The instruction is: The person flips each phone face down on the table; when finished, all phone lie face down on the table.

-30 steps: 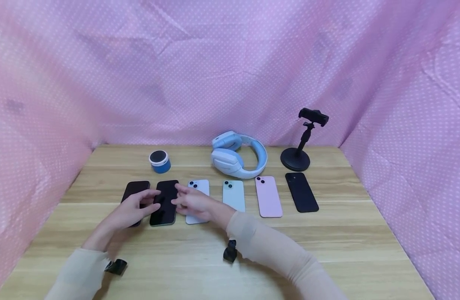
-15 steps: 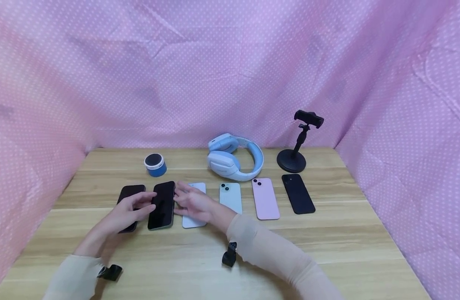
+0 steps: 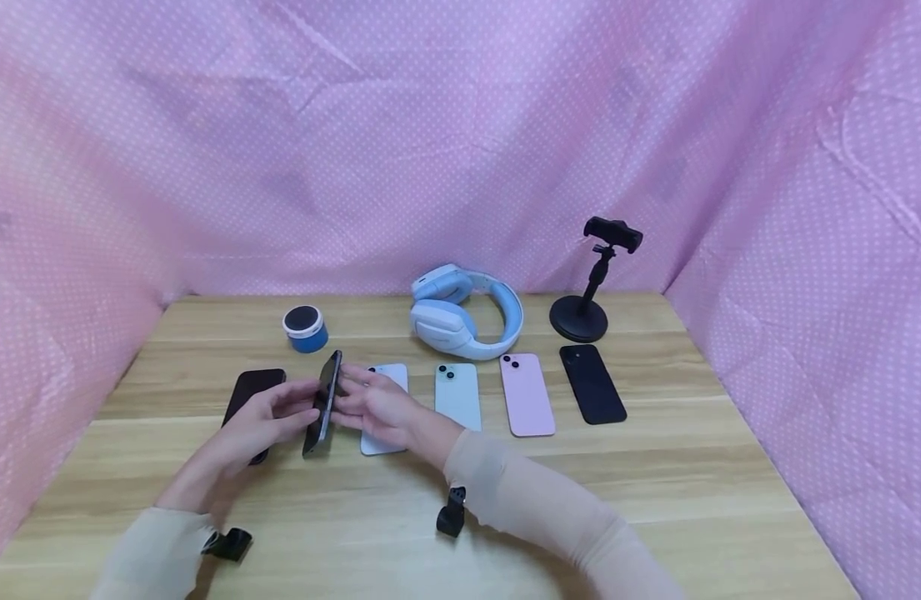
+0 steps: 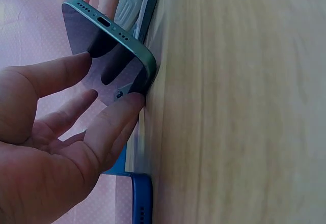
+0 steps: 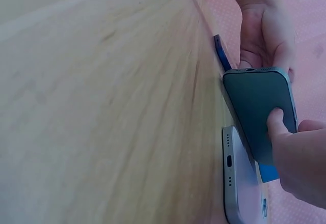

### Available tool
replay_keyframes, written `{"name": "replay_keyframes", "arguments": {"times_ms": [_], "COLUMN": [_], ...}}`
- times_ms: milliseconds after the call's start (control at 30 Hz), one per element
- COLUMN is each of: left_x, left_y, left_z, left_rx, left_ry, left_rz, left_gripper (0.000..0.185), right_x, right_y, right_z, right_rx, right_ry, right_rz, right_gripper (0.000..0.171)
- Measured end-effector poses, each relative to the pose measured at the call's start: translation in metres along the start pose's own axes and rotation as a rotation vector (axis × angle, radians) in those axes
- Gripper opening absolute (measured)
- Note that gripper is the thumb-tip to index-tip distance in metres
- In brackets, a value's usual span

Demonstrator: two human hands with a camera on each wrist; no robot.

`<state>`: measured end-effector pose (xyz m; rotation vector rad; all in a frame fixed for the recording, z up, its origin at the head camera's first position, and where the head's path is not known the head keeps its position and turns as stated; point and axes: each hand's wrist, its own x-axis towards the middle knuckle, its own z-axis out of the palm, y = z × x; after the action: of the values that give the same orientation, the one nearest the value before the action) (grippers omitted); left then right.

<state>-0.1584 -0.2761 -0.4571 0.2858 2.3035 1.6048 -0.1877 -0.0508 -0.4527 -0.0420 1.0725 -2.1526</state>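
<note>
A dark green phone (image 3: 322, 403) stands tilted up on its long edge on the wooden table (image 3: 655, 500). It is held between my two hands. My left hand (image 3: 268, 417) touches the screen side with spread fingertips (image 4: 109, 124); one fingertip sits at the lower edge where the phone (image 4: 109, 56) meets the table. My right hand (image 3: 373, 408) is on the other side, and its thumb (image 5: 277, 122) presses on the phone's green back (image 5: 257, 107). A pale blue phone (image 3: 385, 383) lies flat partly under my right hand.
A dark phone (image 3: 252, 390) lies left of my hands. To the right lie a mint phone (image 3: 457, 396), a pink phone (image 3: 528, 393) and a black phone (image 3: 591, 383). Behind stand a blue speaker (image 3: 304, 327), light blue headphones (image 3: 463, 317) and a black phone stand (image 3: 591, 287).
The dark green phone lay flat with its screen up; now its right side is raised and it stands nearly on edge between my hands.
</note>
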Motion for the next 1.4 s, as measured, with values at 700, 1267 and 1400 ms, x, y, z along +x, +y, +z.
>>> {"name": "replay_keyframes", "arguments": {"times_ms": [700,1267,1400], "left_x": [0.006,0.005,0.004], "left_y": [-0.001,0.002,0.003], "left_z": [0.004,0.007,0.005], "left_rx": [-0.165,-0.211,-0.204], "left_ry": [-0.039,-0.019,-0.009], "left_rz": [-0.032,-0.059,-0.078], "left_gripper": [0.066,0.066,0.067], "right_x": [0.007,0.008,0.009], "right_y": [0.006,0.009,0.007], "right_z": [-0.004,-0.002,0.001], "right_rx": [-0.124,-0.187,-0.250], "right_ry": [0.021,0.037,0.043], "right_rz": [0.003,0.018,0.020], "right_gripper": [0.065,0.060,0.059]}}
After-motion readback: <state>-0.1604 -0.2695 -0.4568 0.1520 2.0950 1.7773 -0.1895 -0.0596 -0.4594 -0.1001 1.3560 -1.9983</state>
